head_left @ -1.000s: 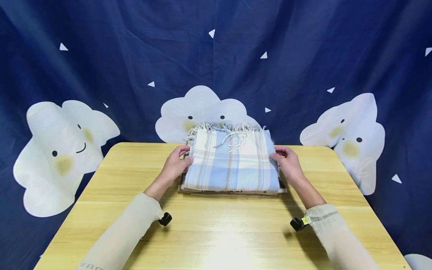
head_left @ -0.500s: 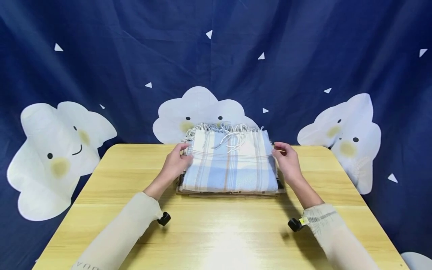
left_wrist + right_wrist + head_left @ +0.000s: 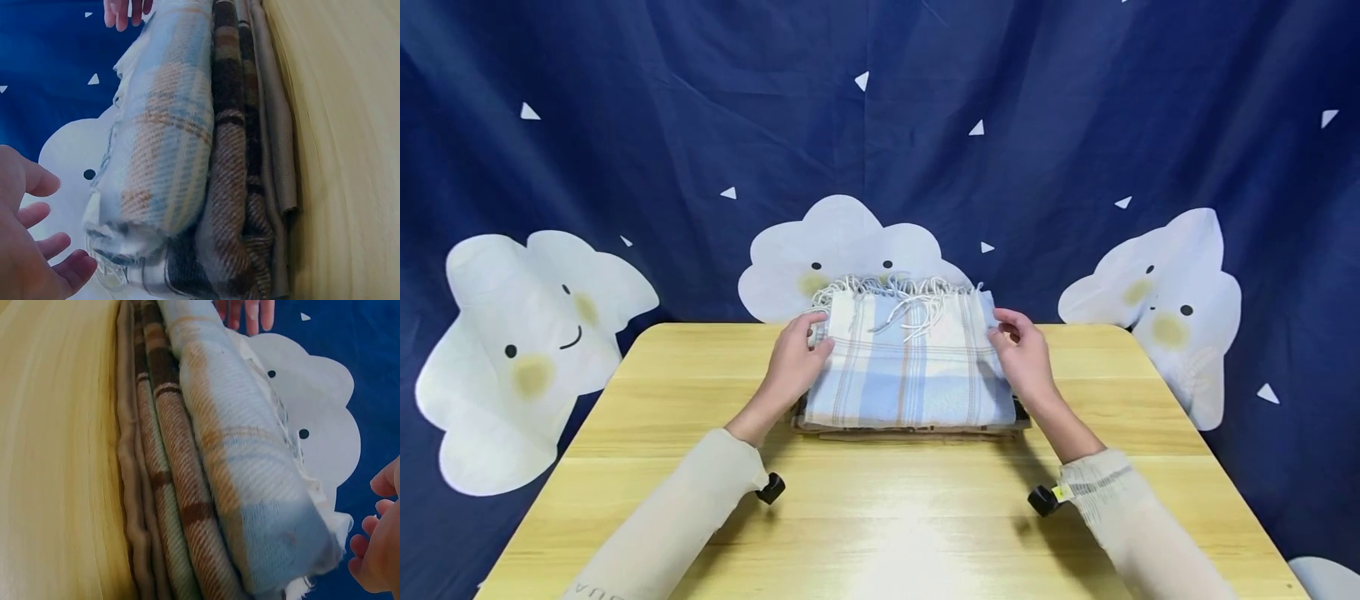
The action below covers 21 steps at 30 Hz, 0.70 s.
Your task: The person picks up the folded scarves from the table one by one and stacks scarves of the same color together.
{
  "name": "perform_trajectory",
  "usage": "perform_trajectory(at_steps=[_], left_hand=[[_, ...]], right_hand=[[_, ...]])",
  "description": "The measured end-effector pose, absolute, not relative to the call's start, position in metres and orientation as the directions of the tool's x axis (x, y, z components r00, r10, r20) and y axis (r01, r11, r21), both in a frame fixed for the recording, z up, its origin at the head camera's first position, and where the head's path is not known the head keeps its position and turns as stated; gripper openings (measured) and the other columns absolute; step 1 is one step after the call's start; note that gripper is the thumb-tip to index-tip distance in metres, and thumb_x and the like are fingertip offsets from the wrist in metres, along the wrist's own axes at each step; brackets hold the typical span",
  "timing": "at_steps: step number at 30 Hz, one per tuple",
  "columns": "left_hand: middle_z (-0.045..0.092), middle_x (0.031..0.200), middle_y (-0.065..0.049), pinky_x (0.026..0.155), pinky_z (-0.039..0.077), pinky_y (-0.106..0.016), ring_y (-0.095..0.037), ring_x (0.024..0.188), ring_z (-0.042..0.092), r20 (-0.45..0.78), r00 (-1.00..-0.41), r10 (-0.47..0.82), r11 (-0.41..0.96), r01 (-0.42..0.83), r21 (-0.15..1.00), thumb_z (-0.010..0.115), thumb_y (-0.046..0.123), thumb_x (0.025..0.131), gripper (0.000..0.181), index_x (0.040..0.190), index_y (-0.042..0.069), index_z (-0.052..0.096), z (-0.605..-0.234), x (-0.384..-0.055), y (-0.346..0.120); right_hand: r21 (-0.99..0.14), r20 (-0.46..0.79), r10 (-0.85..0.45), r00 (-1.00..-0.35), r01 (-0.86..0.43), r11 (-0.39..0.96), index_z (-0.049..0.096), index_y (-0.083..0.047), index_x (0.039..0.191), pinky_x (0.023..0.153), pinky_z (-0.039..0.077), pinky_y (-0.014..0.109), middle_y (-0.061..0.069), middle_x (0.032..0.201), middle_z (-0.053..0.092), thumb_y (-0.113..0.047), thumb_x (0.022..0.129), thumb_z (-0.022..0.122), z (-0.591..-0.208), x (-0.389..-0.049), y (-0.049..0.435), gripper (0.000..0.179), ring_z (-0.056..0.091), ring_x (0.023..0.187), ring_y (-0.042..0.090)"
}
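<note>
A folded light-blue, white and tan plaid scarf with white fringe along its far edge tops a stack. Under it lie folded brown-and-black plaid cloth and a plain taupe fabric. My left hand is at the scarf's left side, thumb near the edge and fingers loosely bent. At the opposite edge, my right hand overlaps the corner in the head view. Both wrist views show the fingers spread and relaxed, apart from the cloth with nothing in them.
The stack rests near the far edge of a light wooden table. Behind it hangs a dark blue curtain with white clouds and triangles. A small black camera sits at the left cuff, another black camera at the right.
A second ago both thumbs were on the scarf's side edges. The fingers have since loosened, and my right hand has shifted slightly left. The scarf stays on the stack.
</note>
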State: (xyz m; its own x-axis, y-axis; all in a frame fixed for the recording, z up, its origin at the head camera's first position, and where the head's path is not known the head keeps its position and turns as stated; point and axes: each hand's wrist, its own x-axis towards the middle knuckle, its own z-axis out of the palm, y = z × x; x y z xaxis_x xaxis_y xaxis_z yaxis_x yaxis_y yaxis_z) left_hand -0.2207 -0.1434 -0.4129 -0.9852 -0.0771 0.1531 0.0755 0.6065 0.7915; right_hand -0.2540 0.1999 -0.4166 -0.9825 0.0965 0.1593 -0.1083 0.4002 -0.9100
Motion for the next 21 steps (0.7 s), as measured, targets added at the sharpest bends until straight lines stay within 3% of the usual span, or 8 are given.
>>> perform_trajectory(at_steps=[12, 21], left_hand=[[0.058, 0.150, -0.016, 0.121, 0.038, -0.055, -0.038, 0.144, 0.049, 0.197, -0.980, -0.021, 0.641, 0.138, 0.755, 0.062, 0.015, 0.098, 0.046, 0.144, 0.009, 0.057, -0.409, -0.221, -0.124], [0.059, 0.150, -0.014, 0.122, 0.037, -0.057, -0.039, 0.145, 0.048, 0.231, -0.970, 0.072, 0.702, 0.214, 0.679, 0.064, 0.015, 0.098, 0.047, 0.144, 0.008, 0.058, -0.414, -0.218, -0.107]], right_hand=[[-0.850, 0.191, -0.004, -0.982, -0.167, 0.499, 0.057, -0.008, 0.146, 0.116, 0.045, 0.052, 0.022, 0.145, 0.061, -0.020, 0.101, 0.062, -0.420, -0.253, 0.180, 0.047, 0.056, 0.137, 0.037], [-0.741, 0.313, -0.162, -0.936, -0.347, 0.575, 0.060, -0.002, 0.142, 0.120, 0.041, 0.054, 0.018, 0.148, 0.060, -0.018, 0.099, 0.067, -0.431, -0.243, 0.151, 0.046, 0.056, 0.139, 0.039]])
